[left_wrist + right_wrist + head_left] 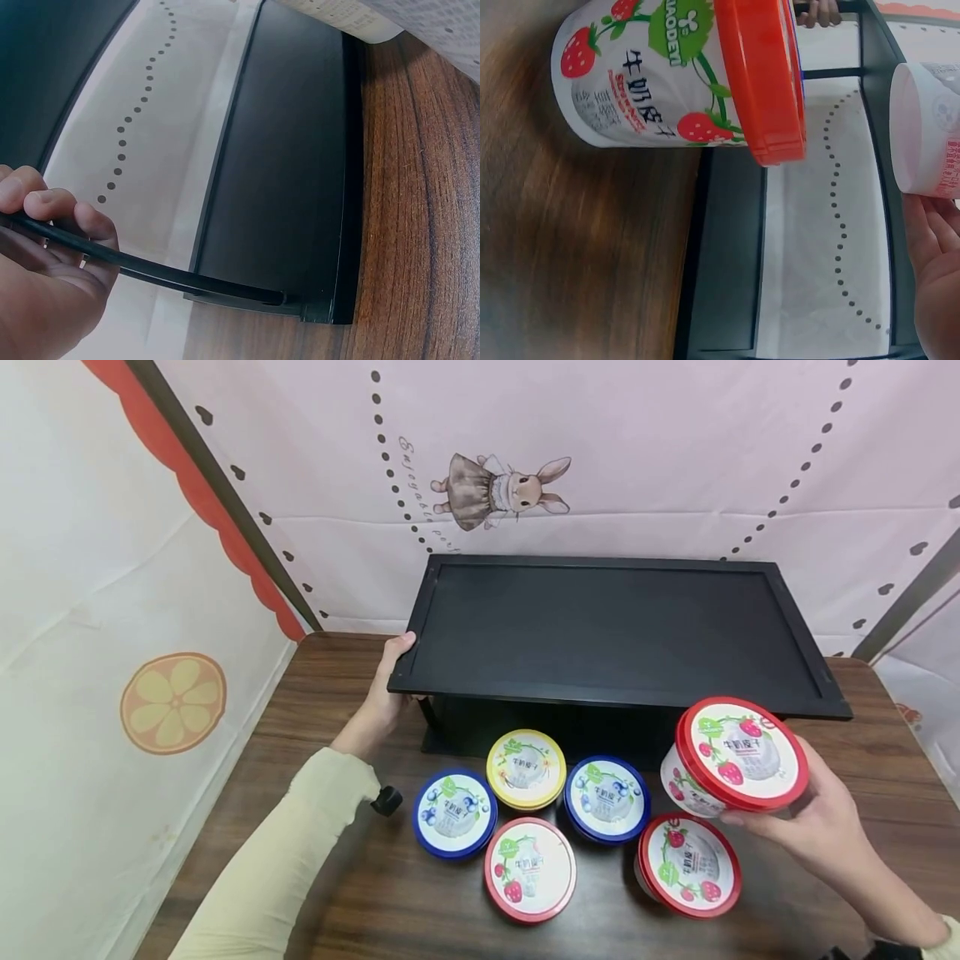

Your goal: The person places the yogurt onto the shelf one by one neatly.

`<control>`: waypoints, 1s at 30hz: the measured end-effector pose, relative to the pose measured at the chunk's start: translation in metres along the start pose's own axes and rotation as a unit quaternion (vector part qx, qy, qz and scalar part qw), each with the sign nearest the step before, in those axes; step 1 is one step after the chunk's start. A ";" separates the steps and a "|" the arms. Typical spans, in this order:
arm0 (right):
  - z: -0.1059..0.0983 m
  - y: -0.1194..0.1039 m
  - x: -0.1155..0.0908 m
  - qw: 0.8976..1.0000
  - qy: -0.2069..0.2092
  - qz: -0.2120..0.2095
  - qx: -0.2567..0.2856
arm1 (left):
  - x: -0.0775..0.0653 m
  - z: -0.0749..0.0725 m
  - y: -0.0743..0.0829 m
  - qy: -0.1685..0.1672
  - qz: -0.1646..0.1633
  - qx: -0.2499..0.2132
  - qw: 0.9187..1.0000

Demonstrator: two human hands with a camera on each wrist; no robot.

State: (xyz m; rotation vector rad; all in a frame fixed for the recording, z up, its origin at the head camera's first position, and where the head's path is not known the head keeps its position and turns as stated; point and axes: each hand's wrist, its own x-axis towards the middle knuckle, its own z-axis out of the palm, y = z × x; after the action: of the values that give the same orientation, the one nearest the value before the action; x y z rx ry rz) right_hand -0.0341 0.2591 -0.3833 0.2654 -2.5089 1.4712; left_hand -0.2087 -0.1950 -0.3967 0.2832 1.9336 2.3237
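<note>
My right hand (821, 818) holds a strawberry tub (742, 752) with a red lid, tilted, at the front right of a black two-tier shelf (600, 627). In the right wrist view its white base shows above my fingers and palm. My left hand (381, 693) grips the shelf's left side; the left wrist view shows the fingers curled round a thin black side bar (150, 266). Just below the held tub, a second red-lidded strawberry tub (690, 867) stands on the table, large in the right wrist view.
Before the shelf stand a yellow-lidded tub (527, 770), two blue-lidded tubs (455, 814) and a paler red-lidded tub (530, 870). Underneath them is a dark wooden table (405, 910). Behind the shelf hangs a printed pink cloth (645, 460), with another white cloth at the left.
</note>
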 end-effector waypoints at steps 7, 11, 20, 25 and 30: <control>0.004 -0.008 0.009 1.000 -0.012 -0.007 0.008 | 0.000 -0.001 0.000 0.002 -0.010 0.013 1.000; 0.008 -0.015 0.015 1.000 -0.018 -0.012 0.014 | 0.000 -0.002 0.000 0.003 -0.006 0.016 1.000; 0.016 -0.024 0.021 0.999 -0.036 -0.026 0.030 | 0.000 -0.001 -0.001 0.003 0.002 0.016 1.000; 0.019 -0.028 0.021 0.998 -0.035 -0.027 0.041 | 0.000 0.000 0.000 0.000 -0.001 0.013 1.000; 0.022 -0.033 0.020 0.998 -0.035 -0.023 0.038 | -0.001 0.000 0.001 -0.006 0.004 0.003 1.000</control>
State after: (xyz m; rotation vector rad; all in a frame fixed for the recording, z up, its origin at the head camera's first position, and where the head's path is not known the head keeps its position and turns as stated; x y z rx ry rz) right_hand -0.0470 0.2234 -0.3605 0.3915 -2.4854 1.5677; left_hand -0.2078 -0.1954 -0.3957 0.3056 1.9388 2.3151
